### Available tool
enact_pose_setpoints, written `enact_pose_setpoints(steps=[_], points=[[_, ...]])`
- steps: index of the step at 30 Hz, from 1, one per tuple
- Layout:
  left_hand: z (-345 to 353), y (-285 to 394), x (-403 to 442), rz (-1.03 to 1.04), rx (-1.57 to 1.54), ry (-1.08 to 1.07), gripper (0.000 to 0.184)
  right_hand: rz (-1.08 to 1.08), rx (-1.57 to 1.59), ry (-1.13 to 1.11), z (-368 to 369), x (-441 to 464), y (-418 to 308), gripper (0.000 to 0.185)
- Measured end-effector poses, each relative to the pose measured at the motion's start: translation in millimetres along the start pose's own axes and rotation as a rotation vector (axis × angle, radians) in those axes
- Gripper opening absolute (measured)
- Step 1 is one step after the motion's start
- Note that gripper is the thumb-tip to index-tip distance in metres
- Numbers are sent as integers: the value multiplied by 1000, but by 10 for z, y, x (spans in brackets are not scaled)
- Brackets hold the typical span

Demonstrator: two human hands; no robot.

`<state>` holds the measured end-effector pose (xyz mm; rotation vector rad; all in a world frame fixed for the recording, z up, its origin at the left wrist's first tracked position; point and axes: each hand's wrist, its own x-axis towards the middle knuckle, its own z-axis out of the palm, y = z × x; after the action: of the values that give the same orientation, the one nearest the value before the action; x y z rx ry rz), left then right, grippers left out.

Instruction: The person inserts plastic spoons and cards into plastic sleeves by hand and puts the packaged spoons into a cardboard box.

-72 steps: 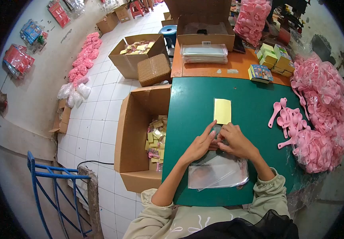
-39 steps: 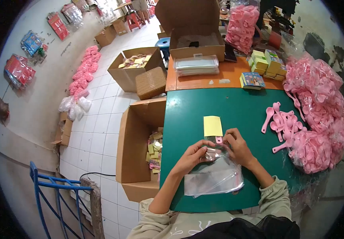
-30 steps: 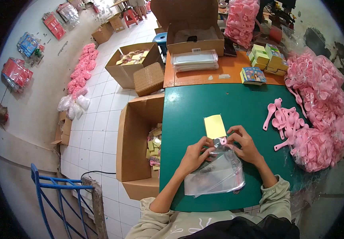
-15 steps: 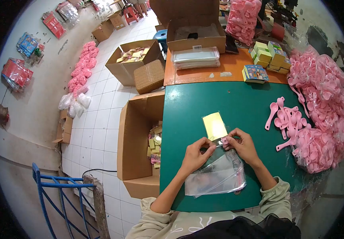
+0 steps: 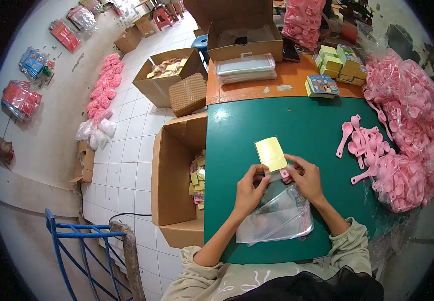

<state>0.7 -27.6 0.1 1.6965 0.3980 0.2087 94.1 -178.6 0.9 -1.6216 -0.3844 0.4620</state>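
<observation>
A clear plastic bag holding a yellow card (image 5: 271,153) and a pink spoon (image 5: 283,173) is between my hands over the green table (image 5: 242,123). My left hand (image 5: 250,188) pinches the bag's lower left edge. With thumb and fingers, my right hand (image 5: 303,177) grips its lower right edge by the spoon's handle. The rest of the spoon is hidden behind the card. Below my hands, flat clear bags (image 5: 272,223) lie fanned out. Loose pink spoons (image 5: 365,142) are piled to the right.
Bulging bags of pink spoons (image 5: 402,120) line the right edge. Card stacks (image 5: 340,62) and clear bags (image 5: 244,67) sit on the orange tabletop (image 5: 297,83). An open carton (image 5: 169,175) with packed items stands left of the table. Behind it is another carton (image 5: 169,80).
The spoon and the card's bag have come together between my hands. Both hands now hold the bag's lower edge, slightly higher up than before. The camera view has shifted a little.
</observation>
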Motion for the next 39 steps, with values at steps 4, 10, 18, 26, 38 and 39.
enact_pose_setpoints(steps=[4, 10, 18, 26, 38, 39], points=[[-139, 15, 16, -76, -80, -143, 46, -243, -456, 6, -211, 42, -112, 25], [-1118, 251, -166, 24, 30, 118, 45, -307, -1123, 527, -1462, 315, -119, 32], [-2154, -726, -430, -312, 1156, 529, 48, -130, -1204, 456, -1648, 344, 138, 43], [-752, 303, -153, 247, 739, 95, 35, -153, -1169, 402, -1346, 293, -3, 35], [-20, 262, 596, 110, 371, -379, 24, -323, -1065, 264, -1766, 565, -163, 18], [-50, 321, 657, 64, 302, -406, 21, -289, -990, 276, -1752, 557, -212, 15]])
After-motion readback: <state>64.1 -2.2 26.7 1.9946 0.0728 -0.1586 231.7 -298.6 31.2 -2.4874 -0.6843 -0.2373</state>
